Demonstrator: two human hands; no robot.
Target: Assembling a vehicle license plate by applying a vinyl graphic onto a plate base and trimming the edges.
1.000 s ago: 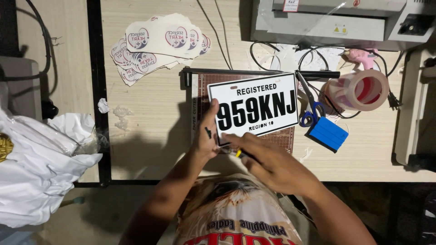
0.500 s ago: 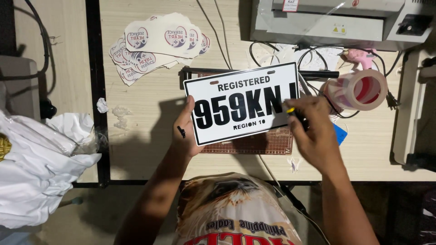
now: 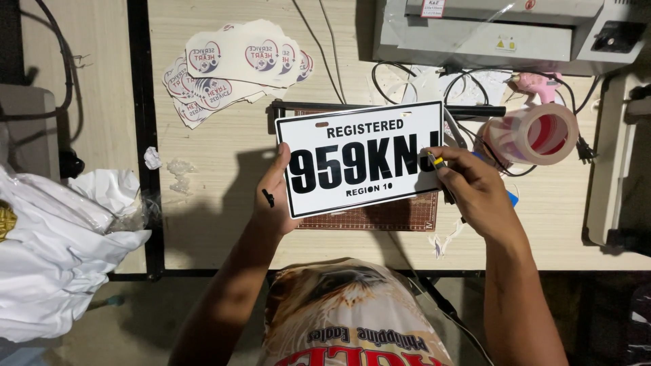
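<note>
Left grip [image 3: 274, 196]: fingers closed on the left edge of the white plate [image 3: 363, 159], thumb on its face.
Right grip [image 3: 475, 193]: closed on the plate's right edge, also pinching a small yellow-tipped cutter [image 3: 436, 161].
Plate: held between both grips, tilted, above the brown cutting mat [image 3: 393, 215].
Right of right grip: tape roll [image 3: 536, 134] on the desk [image 3: 224, 203].
Above left grip: round stickers [image 3: 234, 64].

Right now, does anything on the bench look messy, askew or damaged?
Nothing looks damaged. The white plate, held at its ends by the left hand and right hand, sits slightly tilted. The round stickers lie in a loose, uneven heap, and small scraps litter the table.
</note>
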